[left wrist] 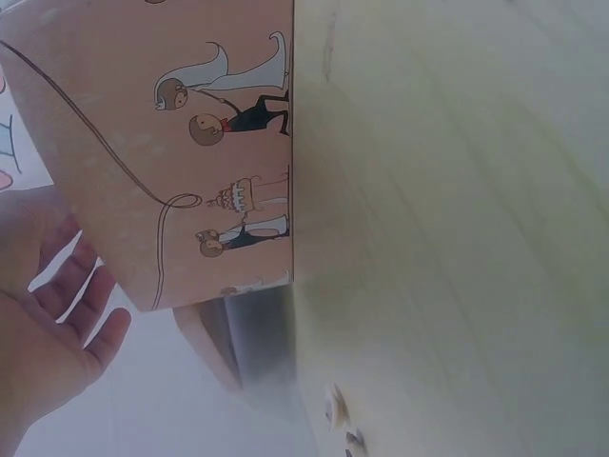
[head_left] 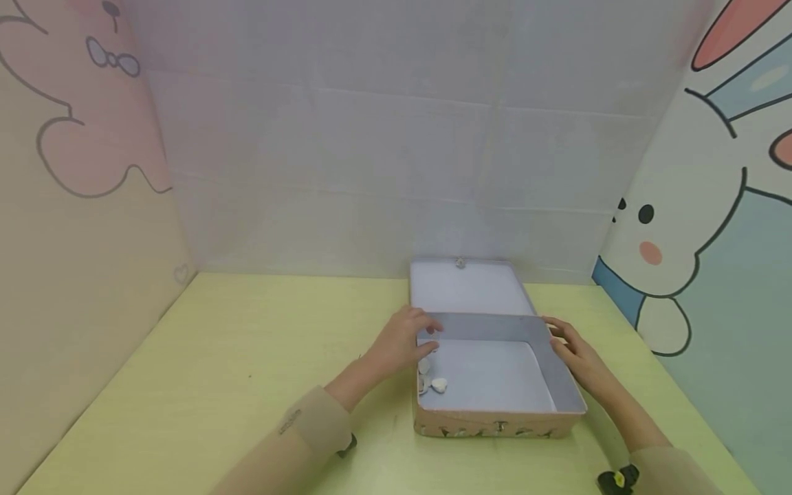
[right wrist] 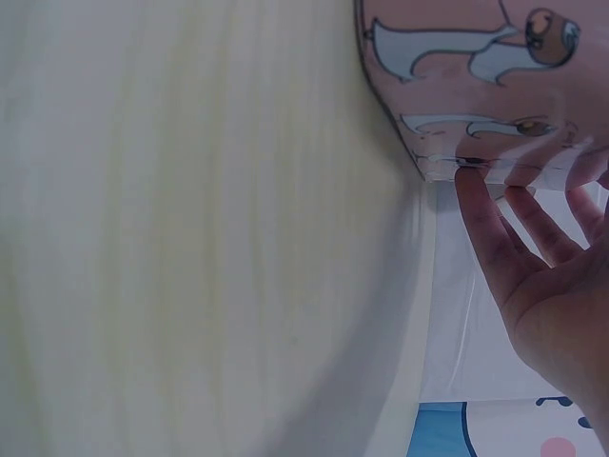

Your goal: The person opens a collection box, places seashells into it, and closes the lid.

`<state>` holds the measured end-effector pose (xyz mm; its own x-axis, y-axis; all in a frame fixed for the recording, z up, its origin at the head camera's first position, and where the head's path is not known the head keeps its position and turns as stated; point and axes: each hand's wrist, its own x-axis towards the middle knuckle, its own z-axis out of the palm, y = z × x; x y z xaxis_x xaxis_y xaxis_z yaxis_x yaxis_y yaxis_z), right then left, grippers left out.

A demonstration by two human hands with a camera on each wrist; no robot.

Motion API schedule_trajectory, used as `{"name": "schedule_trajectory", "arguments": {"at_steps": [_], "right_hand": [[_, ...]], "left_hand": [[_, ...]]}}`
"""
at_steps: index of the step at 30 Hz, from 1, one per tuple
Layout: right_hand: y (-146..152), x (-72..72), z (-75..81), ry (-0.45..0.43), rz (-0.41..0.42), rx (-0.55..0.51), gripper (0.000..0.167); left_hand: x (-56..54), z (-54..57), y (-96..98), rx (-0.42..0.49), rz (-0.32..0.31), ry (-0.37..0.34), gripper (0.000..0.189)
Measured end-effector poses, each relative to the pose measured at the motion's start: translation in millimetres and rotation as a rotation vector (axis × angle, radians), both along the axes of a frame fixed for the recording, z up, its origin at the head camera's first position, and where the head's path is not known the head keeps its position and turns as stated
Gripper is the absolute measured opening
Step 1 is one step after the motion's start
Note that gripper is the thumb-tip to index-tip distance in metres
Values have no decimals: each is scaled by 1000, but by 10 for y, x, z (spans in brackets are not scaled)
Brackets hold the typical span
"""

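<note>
A pink box (head_left: 482, 423) printed with cartoon figures stands on the table with its hinged lid (head_left: 464, 285) laid back. My left hand (head_left: 405, 344) is at the box's left rim, thumb and fingers spread over the inside edge; the left wrist view shows this hand (left wrist: 48, 314) by a box corner. At the right rim is my right hand (head_left: 578, 354); in the right wrist view its fingertips (right wrist: 471, 181) touch the box's outer side. Inside, along the left wall, lie small white pieces (head_left: 438, 385), one of them heart-shaped. Part of them is hidden by the rim.
The pale yellow table (head_left: 247, 412) stretches out to the left. A grey-white wall (head_left: 371, 172) rises behind the lid, and a wall with a cartoon rabbit (head_left: 711, 275) stands on the right. A small pale object (left wrist: 335, 407) shows near the box in the left wrist view.
</note>
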<state>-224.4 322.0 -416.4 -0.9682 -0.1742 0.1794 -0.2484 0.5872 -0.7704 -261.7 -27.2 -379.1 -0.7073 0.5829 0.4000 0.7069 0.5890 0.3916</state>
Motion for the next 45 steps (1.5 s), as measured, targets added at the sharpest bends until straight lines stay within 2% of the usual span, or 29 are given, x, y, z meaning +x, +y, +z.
{"name": "schedule_trajectory", "arguments": {"at_steps": [6,13,21,29,33,45], "right_hand": [[-3,10,16,-10,0,-2,45],[-2,10,9,-5,2,-5,45],[-5,15,10,-8,1,-4,45],[-8,24,9,-5,6,-13,44],[-11,21,9,3,1,-5,44],[-19,16,19,-2,-4,9,45]], "left_hand": [[-33,15,-116,50,17,-1,23],[-43,95,-295,86,30,33,24],[-66,160,-550,88,-8,19,28],[-118,104,-806,71,-42,16,33],[-143,90,-911,56,-49,-8,34],[-205,-37,-1154,-89,-60,-88,33]]}}
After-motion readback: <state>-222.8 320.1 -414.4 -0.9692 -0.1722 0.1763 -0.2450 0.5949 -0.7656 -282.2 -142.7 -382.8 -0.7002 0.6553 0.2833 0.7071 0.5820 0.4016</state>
